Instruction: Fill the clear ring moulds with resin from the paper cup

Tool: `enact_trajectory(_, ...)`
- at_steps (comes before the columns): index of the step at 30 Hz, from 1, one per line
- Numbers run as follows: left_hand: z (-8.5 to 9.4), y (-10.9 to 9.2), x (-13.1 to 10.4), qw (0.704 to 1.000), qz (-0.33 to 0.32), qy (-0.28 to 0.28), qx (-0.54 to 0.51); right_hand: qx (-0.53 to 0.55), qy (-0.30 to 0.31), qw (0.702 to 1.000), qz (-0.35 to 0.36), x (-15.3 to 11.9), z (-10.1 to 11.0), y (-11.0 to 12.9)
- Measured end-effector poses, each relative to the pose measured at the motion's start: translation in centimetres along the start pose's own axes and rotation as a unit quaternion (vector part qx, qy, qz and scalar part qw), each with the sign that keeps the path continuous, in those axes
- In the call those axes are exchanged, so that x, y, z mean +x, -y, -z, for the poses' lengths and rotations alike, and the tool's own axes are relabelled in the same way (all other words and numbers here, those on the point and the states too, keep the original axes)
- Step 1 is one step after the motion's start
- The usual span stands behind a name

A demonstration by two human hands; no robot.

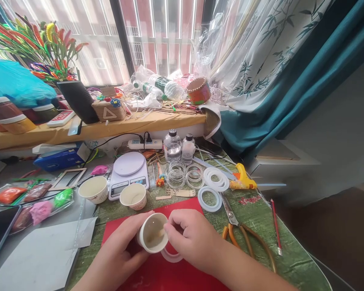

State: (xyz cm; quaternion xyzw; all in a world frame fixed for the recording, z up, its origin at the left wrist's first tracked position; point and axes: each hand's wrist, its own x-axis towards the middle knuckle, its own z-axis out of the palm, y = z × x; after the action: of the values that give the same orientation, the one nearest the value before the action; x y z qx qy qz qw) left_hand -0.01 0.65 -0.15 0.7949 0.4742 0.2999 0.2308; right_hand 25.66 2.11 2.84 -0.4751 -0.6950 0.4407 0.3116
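Note:
My left hand (125, 242) wraps around a small white paper cup (142, 238), tilted so that its mouth faces me. A little cloudy liquid shows at the bottom of the cup. With thumb and finger pinched together, my right hand (195, 238) holds a short pale stick (161, 233) that reaches into the cup; most of the stick is hidden. Beneath both hands lies a red sheet (182, 275). On it, partly covered by the cup and my right hand, rests a translucent ring mould (172, 256).
Two paper cups (94, 190) and a kitchen scale (129, 163) stand beyond my left hand. More ring moulds (210, 199), scissors (233, 218), a yellow glue gun (244, 178) and a red pencil (276, 228) lie to the right. Two clear bottles (172, 147) stand at the back.

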Motion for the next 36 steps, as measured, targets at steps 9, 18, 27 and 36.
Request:
enact_trajectory(9, 0.1, -0.4, 0.1, 1.0, -0.002, -0.004, 0.003, -0.037, -0.01, 0.999, 0.002, 0.1, 0.1, 0.1)
enact_trajectory(18, -0.4, 0.7, -0.5, 1.0, 0.012, 0.006, -0.003, -0.033, 0.003, 0.999, 0.012, 0.1, 0.2, -0.1)
enact_trajectory(27, -0.4, 0.7, -0.3, 1.0, 0.018, 0.005, -0.001, -0.051, -0.011, 0.998, 0.03, 0.1, -0.1, -0.2)
enact_trajectory(36, -0.4, 0.6, -0.2, 1.0, 0.019, 0.005, -0.004, -0.024, 0.004, 1.0, 0.014, 0.3, 0.1, 0.0)
